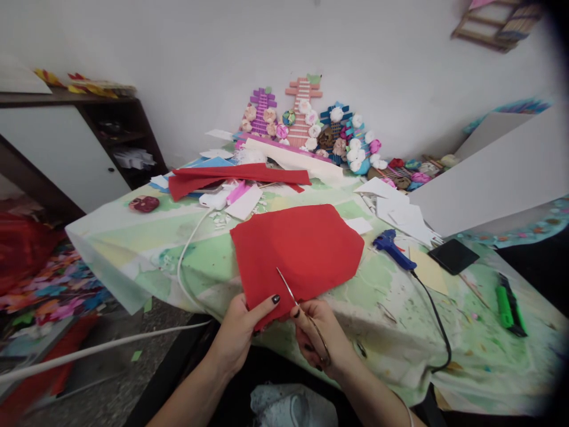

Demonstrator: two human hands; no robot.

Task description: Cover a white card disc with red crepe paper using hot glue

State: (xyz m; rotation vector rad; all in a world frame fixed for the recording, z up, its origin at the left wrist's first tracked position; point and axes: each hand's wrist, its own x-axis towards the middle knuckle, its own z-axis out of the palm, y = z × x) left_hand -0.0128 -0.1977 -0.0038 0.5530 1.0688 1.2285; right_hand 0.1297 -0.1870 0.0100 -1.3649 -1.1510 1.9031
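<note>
A piece of red fabric [306, 249] lies partly on the table, its near edge reaching past the front. My left hand [242, 326] pinches its near left corner, thumb on top and fingers underneath. In my right hand [326, 338] is a pair of scissors [288, 287], my fingers wrapped in the handles. One thin blade shows over the red fabric, pointing up and left; the other blade is hidden, so I cannot tell how far the scissors have cut.
To the right lie a blue glue gun [395, 249] with a black cord, a black phone [453, 256] and a green utility knife [510, 305]. Red scraps [240, 175] and a white power strip [216, 200] sit further back. A white cable [186, 261] hangs off the left side.
</note>
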